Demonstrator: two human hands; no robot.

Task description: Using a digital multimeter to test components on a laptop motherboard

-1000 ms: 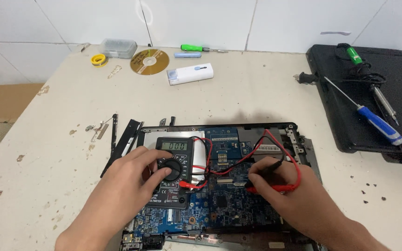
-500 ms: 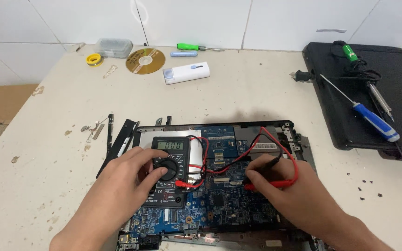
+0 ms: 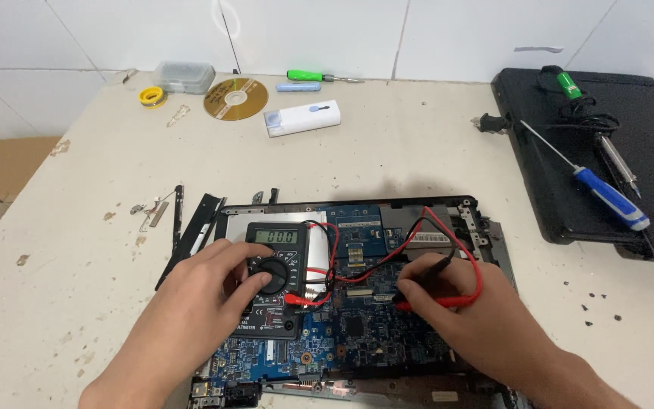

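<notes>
An opened laptop base [image 3: 463, 208] with its blue circuit board [image 3: 357, 333] bare lies on the table in front of me. A black multimeter [image 3: 275, 310] with a lit display rests on the board. My left hand [image 3: 206, 295] has thumb and fingers on the multimeter's round dial. My right hand [image 3: 456, 303] grips the red and black test probes [image 3: 437, 301] together, tips pointing left onto the board. Red and black leads [image 3: 448, 231] loop from the meter over the board.
A black laptop lid [image 3: 607, 151] at right carries a blue-handled screwdriver [image 3: 611, 198], a soldering iron and a green tool. Along the far edge lie a gold disc [image 3: 235, 98], white box [image 3: 302, 118], green screwdriver [image 3: 308, 76], clear case and yellow tape roll. Black strips [image 3: 191, 235] lie left of the laptop.
Both hands stay where they were, on the meter dial and the probes. The view has shifted slightly; no object has visibly moved.
</notes>
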